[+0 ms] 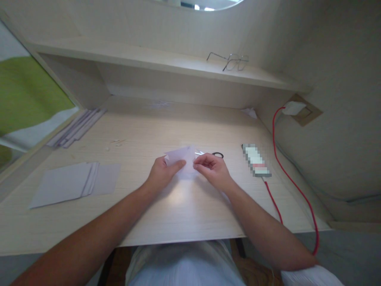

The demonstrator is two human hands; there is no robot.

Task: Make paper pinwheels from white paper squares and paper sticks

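- Broadly, the room is a pale alcove: cream walls close round a light wood-grain desk [184, 206], and a long pale shelf [154, 59] runs above the back of the desk, with thin wire-framed glasses [230, 61] lying on it.
- Left of the desk a green and white surface [24, 99] shows; what it is I cannot tell.
- On the desk, left of the hands, lies a loose stack of flat pale lilac paper sheets [68, 182], still unfolded, so by the look of it most of the paper is untouched.
- Further back on the desk's left edge sits a row of narrow pale paper strips [76, 127].
- To the right of the hands a thin red cable [293, 182] runs from a white plug [293, 108] on the wall down past the desk edge.
- Just behind the hands, a small pair of scissors with a black handle loop [216, 154] rests on the desk.
- At the desk's centre, the small pale lilac folded paper piece [181, 157] already carries folds; its shape looks unfinished.
- The left hand [162, 172] pinches its left edge, fingers curled; the right hand [212, 167] grips its right edge likewise.
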